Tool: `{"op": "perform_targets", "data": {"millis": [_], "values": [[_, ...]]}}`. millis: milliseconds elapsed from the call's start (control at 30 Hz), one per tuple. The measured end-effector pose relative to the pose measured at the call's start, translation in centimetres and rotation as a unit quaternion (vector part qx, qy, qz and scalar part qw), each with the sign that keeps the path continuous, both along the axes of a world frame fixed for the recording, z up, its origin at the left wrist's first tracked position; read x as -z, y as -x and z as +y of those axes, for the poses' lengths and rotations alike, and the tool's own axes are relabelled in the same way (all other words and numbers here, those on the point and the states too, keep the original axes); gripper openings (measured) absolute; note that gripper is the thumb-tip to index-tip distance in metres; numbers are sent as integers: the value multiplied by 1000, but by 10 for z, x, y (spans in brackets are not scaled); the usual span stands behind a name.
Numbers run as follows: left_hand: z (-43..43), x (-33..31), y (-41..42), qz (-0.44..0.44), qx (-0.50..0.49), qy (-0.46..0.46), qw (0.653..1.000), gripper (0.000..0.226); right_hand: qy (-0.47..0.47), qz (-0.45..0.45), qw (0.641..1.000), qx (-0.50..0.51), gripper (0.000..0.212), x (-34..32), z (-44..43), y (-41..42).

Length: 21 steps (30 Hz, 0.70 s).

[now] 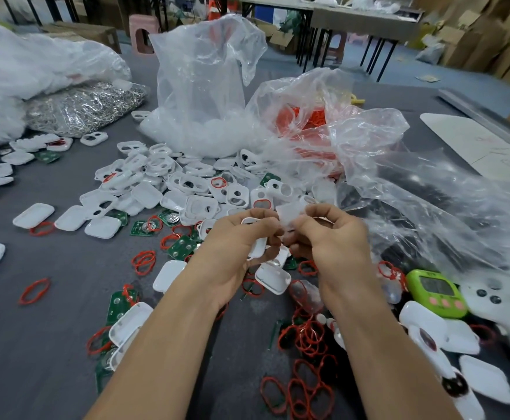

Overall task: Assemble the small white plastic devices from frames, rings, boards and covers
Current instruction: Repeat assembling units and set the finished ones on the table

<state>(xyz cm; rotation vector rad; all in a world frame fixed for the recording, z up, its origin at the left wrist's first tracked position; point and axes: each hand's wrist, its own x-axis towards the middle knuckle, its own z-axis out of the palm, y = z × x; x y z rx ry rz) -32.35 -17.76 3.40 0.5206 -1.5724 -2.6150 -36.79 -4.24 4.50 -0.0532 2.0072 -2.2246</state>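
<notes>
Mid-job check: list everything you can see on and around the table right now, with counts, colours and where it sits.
table: one, grey, under everything
frames: many, white, heaped at centre
covers: several, white, scattered left and lower right
rings: many, red, loose along the near side
boards: several, green, among the rings
clear bags: at least three, centre back to right
bag of metal parts: one, silver, back left
timer: one, green, near right
handheld device: one, white with dark buttons, beside the timer
left hand: bare, gripping a white plastic part
right hand: bare, pinching a translucent piece
</notes>
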Motion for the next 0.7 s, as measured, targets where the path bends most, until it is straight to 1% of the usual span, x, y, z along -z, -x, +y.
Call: {"op": "perform_targets", "data": {"millis": [67,167,200,300,333,400,467,533,600,633,667,700], "values": [[-1,0,1,-7,-23,-4,1000,10,-38,6,999,-17,19,1,1,0],[1,0,1,-7,-26,-9,1000,8,-113,19,993,-29,13,4,5,3],[2,0,0,-3,-24,2,1000,8,-127,24,991,-32,15,5,6,4],[4,1,-1,5,-36,73,997,14,-130,28,989,-67,30,3,6,2],[5,1,-2,4,-42,90,995,16,-150,39,985,-77,31,3,6,1],[4,0,-3,0,-47,107,993,17,-207,79,973,-67,25,4,8,2],[2,0,-4,-3,-35,121,992,17,-238,120,963,-41,16,3,11,4],[1,1,-4,-2,-25,133,991,16,-244,146,958,-30,11,1,14,5],[0,1,-4,-6,-25,134,991,11,-252,156,955,-13,16,0,15,5],[1,0,-3,-9,-28,117,993,8,-239,146,960,2,18,0,15,5],[1,-1,-1,-12,-34,82,996,10,-211,127,969,19,19,0,14,5],[1,-1,1,-14,-44,26,999,19,-175,101,979,34,18,0,13,5]]}}
